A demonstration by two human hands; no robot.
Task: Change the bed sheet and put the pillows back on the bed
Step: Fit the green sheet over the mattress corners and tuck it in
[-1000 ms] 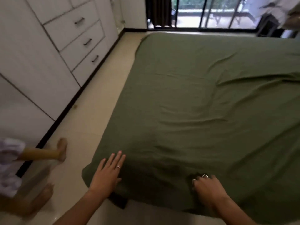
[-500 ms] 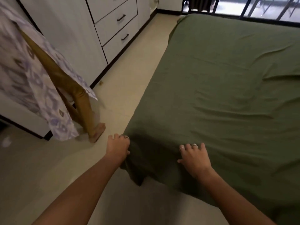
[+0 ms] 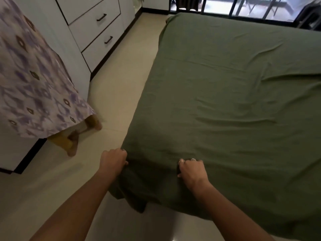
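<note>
I have my left hand (image 3: 113, 160) bunched round the green sheet (image 3: 225, 105) at the bed's near corner and my right hand (image 3: 190, 169) gripping its near edge just beside, the sheet stretching away from both, so I judge the left leads the tuck

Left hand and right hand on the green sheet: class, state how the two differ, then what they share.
The left hand grips the green sheet at the bed's near corner, beside the floor; the right hand grips it further along the near edge. Two rings show on the right hand; on the left hand only one dark band is partly visible. Both are curled, knuckles up, bunching cloth.
</note>
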